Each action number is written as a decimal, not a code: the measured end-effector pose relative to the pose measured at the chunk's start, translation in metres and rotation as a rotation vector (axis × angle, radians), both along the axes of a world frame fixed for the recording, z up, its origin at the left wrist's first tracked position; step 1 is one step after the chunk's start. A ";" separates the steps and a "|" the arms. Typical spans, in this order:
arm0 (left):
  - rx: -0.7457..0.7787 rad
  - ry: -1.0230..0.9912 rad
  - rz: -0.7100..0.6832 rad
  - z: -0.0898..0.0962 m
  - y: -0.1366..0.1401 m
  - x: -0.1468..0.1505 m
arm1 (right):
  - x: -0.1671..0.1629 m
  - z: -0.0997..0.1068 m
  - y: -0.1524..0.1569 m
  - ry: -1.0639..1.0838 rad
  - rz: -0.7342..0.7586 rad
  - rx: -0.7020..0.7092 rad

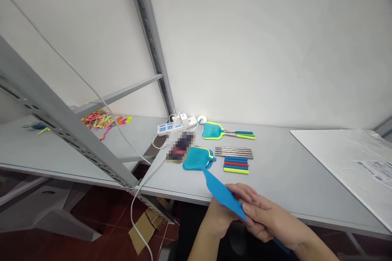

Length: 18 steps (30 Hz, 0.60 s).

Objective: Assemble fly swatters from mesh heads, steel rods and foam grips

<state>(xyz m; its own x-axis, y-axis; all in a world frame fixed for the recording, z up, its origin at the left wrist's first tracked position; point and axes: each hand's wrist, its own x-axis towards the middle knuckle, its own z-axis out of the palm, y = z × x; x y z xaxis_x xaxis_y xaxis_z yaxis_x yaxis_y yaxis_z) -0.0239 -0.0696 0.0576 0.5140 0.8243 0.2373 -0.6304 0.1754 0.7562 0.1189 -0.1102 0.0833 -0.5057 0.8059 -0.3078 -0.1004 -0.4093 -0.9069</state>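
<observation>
Saw smooth, matt plastic in the flat blue piece [225, 193], perforated plastic mesh in the stacked swatter heads [194, 160] and bright, glossy metal in the thin rods [234, 152]. Noted a smooth, matt finish on the coloured grips [236, 164] and the grey tabletop [272, 167], painted metal in the slotted shelf post [148, 24], shiny clear film around the white panel [343, 155], matt brown cardboard [142, 232].

White power strip [170, 127], probably cardboard [146, 226] below.

The blue swatter head [221, 191] hides part of the left hand [219, 215], pixelation masks one item [180, 147], and the white board [337, 163] runs past the view's right edge.
</observation>
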 end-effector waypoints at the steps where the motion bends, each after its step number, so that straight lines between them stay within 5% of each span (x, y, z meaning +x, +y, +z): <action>1: 0.003 -0.030 0.055 -0.001 -0.003 -0.004 | -0.005 -0.002 0.000 -0.021 -0.001 -0.004; 5: -0.059 -0.120 0.228 -0.001 -0.010 -0.011 | -0.015 0.003 0.006 -0.059 0.044 0.113; 10: -0.233 -0.104 0.465 0.003 -0.019 -0.002 | -0.031 0.030 0.008 -0.329 -0.011 0.529; 15: -0.349 -0.216 0.954 0.020 -0.009 -0.020 | -0.035 0.020 -0.001 -1.044 -0.315 0.975; 18: -0.259 -0.241 1.156 0.033 0.005 -0.048 | -0.019 0.006 -0.005 -1.187 -0.536 1.153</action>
